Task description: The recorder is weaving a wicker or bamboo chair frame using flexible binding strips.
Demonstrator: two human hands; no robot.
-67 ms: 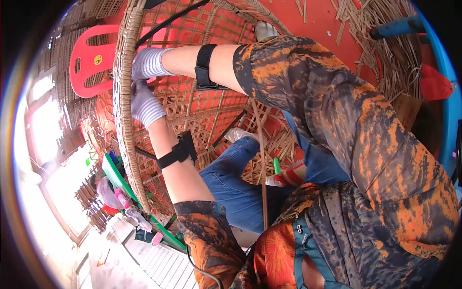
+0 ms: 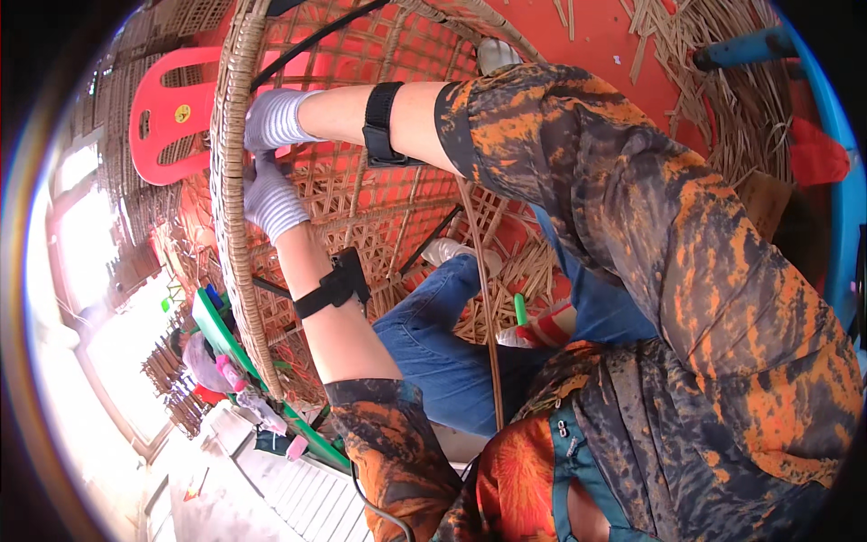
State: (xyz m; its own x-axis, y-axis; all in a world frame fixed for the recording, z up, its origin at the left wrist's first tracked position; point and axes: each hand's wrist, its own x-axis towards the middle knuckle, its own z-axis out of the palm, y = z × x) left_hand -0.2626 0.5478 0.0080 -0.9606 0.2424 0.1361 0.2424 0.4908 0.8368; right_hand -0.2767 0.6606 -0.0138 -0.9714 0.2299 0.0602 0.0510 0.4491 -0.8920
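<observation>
Both my hands, in striped grey-and-white gloves, are at the thick braided rim (image 2: 237,172) of a large woven wicker basket (image 2: 361,194). My right hand (image 2: 278,119) is closed against the inner side of the rim. Just below it, almost touching, my left hand (image 2: 275,200) is closed at the same rim. The rim and the gloves hide most of the fingertips. A long, thin brown wicker strip (image 2: 492,348) runs from under my right forearm down to my lap. Black bands circle both my forearms.
Behind the rim stands a red plastic chair (image 2: 172,113). Loose strips (image 2: 736,117) lie heaped on the red floor at upper right, beside a blue frame (image 2: 835,108). My legs in jeans (image 2: 424,334) are below the basket. A green object (image 2: 519,309) lies near my foot.
Both hands have shifted very slightly left together with the rim. The upper part of the wicker strip has swung a little to the left.
</observation>
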